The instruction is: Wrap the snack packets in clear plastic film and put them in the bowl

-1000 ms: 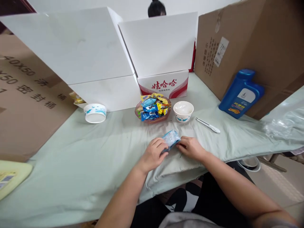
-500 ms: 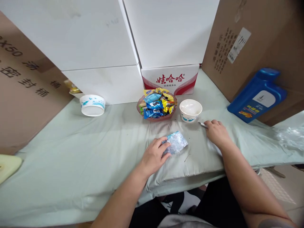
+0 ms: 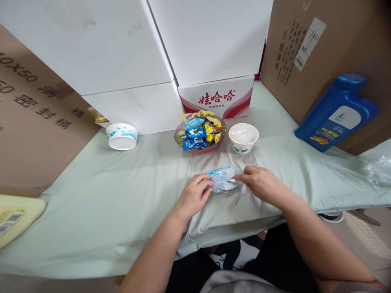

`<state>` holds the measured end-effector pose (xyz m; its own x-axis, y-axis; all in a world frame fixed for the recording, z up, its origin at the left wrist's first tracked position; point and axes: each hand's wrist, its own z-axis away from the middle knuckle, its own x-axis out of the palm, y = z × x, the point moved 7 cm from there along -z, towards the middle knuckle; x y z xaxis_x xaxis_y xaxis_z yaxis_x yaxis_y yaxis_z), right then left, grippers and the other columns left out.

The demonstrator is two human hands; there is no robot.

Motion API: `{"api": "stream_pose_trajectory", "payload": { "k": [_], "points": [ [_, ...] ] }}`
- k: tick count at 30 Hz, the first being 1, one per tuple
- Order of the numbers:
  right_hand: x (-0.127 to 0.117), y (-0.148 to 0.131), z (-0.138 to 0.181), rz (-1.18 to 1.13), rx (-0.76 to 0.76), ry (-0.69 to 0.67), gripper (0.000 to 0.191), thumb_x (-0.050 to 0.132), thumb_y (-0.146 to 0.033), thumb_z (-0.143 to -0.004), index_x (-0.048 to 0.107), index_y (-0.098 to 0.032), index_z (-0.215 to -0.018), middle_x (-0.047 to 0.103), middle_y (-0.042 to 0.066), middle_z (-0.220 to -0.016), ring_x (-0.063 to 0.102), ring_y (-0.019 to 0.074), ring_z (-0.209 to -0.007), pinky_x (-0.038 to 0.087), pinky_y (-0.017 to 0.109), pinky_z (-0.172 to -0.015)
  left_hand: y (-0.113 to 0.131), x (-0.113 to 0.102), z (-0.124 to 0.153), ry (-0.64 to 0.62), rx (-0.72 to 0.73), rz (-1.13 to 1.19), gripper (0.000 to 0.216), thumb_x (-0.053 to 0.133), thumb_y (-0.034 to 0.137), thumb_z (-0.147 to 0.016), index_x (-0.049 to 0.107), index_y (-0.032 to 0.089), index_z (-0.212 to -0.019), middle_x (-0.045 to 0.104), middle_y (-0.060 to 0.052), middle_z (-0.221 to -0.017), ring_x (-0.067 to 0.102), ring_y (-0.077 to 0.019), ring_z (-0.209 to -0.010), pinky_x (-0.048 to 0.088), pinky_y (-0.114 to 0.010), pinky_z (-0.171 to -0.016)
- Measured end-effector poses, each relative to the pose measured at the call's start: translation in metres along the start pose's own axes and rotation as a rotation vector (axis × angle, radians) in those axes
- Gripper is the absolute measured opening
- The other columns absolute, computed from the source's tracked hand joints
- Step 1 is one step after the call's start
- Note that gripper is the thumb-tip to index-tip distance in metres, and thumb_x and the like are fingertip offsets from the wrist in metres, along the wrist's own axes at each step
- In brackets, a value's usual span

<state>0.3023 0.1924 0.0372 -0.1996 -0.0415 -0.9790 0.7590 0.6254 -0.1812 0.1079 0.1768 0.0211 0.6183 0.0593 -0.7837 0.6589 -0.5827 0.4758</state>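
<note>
A small light-blue packet (image 3: pixel 224 179) in crinkled clear plastic wrap lies on the cloth in front of me. My left hand (image 3: pixel 193 195) grips its left end, with thumb and fingers curled at the edge. At the right end my right hand (image 3: pixel 261 182) is closed, fingertips touching the wrap; what lies in its fingers is hidden. Beyond the packet stands a glass bowl (image 3: pixel 200 149) heaped with wrapped snacks (image 3: pixel 198 132) in blue and yellow. A white paper bowl (image 3: pixel 243 138) with a blue pattern stands upright to its right.
Another paper bowl (image 3: pixel 122 137) lies at the left, by white boxes (image 3: pixel 131 106). Cardboard boxes (image 3: pixel 39 122) (image 3: pixel 287 61) flank the table. A blue bottle (image 3: pixel 336 114) leans at the right, near crumpled clear plastic (image 3: pixel 380 169). A pale yellow container (image 3: pixel 21 215) sits far left.
My right hand has moved left from beside the paper bowl to the packet; the slim white object that it held no longer shows. My left hand has shifted slightly left, and the wrap looks more bunched.
</note>
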Motion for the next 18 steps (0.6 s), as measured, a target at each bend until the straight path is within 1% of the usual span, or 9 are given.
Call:
{"api": "stream_pose_trajectory", "payload": {
  "k": [4, 6, 7, 9, 11, 13, 15, 17, 18],
  "points": [
    [-0.009, 0.08, 0.019, 0.1, 0.433, -0.046, 0.035, 0.049, -0.011, -0.087, 0.073, -0.025, -0.108, 0.067, 0.01, -0.094, 0.063, 0.0242, -0.086, 0.045, 0.034, -0.076, -0.004, -0.005, 0.001, 0.058, -0.046, 0.02, 0.011, 0.054, 0.012, -0.084, 0.057, 0.021, -0.088, 0.064, -0.009, -0.11, 0.063, -0.0224, -0.104, 0.053, -0.04, -0.089],
    [-0.016, 0.09, 0.023, 0.143, 0.526, 0.043, 0.028, 0.052, -0.019, -0.088, 0.072, -0.019, -0.108, 0.067, 0.015, -0.104, 0.061, 0.0317, -0.097, 0.046, 0.043, -0.082, -0.007, -0.014, 0.004, 0.169, -0.09, 0.068, 0.013, 0.053, 0.011, -0.083, 0.053, 0.022, -0.091, 0.063, -0.01, -0.116, 0.062, -0.0227, -0.108, 0.052, -0.04, -0.09],
    [-0.018, 0.082, 0.02, 0.115, 0.482, 0.119, 0.029, 0.053, -0.023, -0.089, 0.069, -0.017, -0.113, 0.065, 0.017, -0.112, 0.059, 0.034, -0.105, 0.045, 0.046, -0.087, -0.008, -0.019, 0.006, 0.236, -0.106, 0.105, 0.017, 0.053, 0.011, -0.083, 0.051, 0.022, -0.096, 0.062, -0.011, -0.119, 0.062, -0.0228, -0.111, 0.052, -0.039, -0.089],
    [-0.019, 0.046, 0.01, -0.022, 0.243, 0.266, 0.044, 0.055, -0.034, -0.091, 0.056, -0.017, -0.131, 0.057, 0.018, -0.13, 0.05, 0.0341, -0.121, 0.041, 0.049, -0.098, -0.007, -0.026, 0.008, 0.325, -0.105, 0.175, 0.032, 0.053, 0.014, -0.084, 0.047, 0.022, -0.115, 0.058, -0.013, -0.129, 0.058, -0.0239, -0.118, 0.052, -0.039, -0.089],
    [-0.013, 0.001, -0.001, -0.156, -0.037, 0.299, 0.066, 0.059, -0.047, -0.088, 0.04, -0.02, -0.145, 0.047, 0.017, -0.143, 0.04, 0.0329, -0.134, 0.035, 0.051, -0.106, -0.002, -0.025, 0.006, 0.278, -0.052, 0.177, 0.054, 0.057, 0.02, -0.084, 0.037, 0.023, -0.134, 0.051, -0.015, -0.139, 0.051, -0.0271, -0.129, 0.049, -0.043, -0.096],
    [0.0, -0.029, -0.01, -0.186, -0.175, 0.236, 0.079, 0.067, -0.051, -0.081, 0.037, -0.02, -0.147, 0.046, 0.016, -0.144, 0.037, 0.0342, -0.135, 0.031, 0.053, -0.108, 0.003, -0.016, 0.002, 0.142, 0.009, 0.095, 0.067, 0.064, 0.026, -0.081, 0.034, 0.024, -0.142, 0.05, -0.013, -0.141, 0.045, -0.0301, -0.133, 0.042, -0.049, -0.104],
    [0.011, -0.035, -0.018, -0.182, -0.159, 0.163, 0.061, 0.068, -0.039, -0.082, 0.051, -0.019, -0.137, 0.058, 0.016, -0.131, 0.049, 0.033, -0.123, 0.037, 0.052, -0.102, -0.001, -0.009, 0.0, 0.046, 0.019, -0.013, 0.058, 0.067, 0.029, -0.08, 0.048, 0.024, -0.135, 0.061, -0.01, -0.127, 0.053, -0.0305, -0.123, 0.042, -0.05, -0.103],
    [0.012, -0.021, -0.021, -0.23, -0.061, 0.163, 0.031, 0.059, -0.026, -0.087, 0.066, -0.018, -0.117, 0.067, 0.014, -0.11, 0.06, 0.0274, -0.104, 0.045, 0.044, -0.092, -0.013, -0.01, -0.001, 0.049, -0.028, -0.088, 0.033, 0.065, 0.028, -0.083, 0.064, 0.024, -0.115, 0.069, -0.007, -0.102, 0.061, -0.0269, -0.102, 0.046, -0.046, -0.094],
    [0.009, -0.01, -0.021, -0.277, 0.0, 0.205, 0.024, 0.054, -0.022, -0.09, 0.069, -0.018, -0.108, 0.069, 0.012, -0.102, 0.063, 0.0249, -0.097, 0.047, 0.04, -0.088, -0.019, -0.013, -0.001, 0.077, -0.061, -0.108, 0.021, 0.062, 0.027, -0.085, 0.068, 0.024, -0.105, 0.07, -0.005, -0.091, 0.062, -0.0249, -0.093, 0.047, -0.044, -0.089]
  ]
}}
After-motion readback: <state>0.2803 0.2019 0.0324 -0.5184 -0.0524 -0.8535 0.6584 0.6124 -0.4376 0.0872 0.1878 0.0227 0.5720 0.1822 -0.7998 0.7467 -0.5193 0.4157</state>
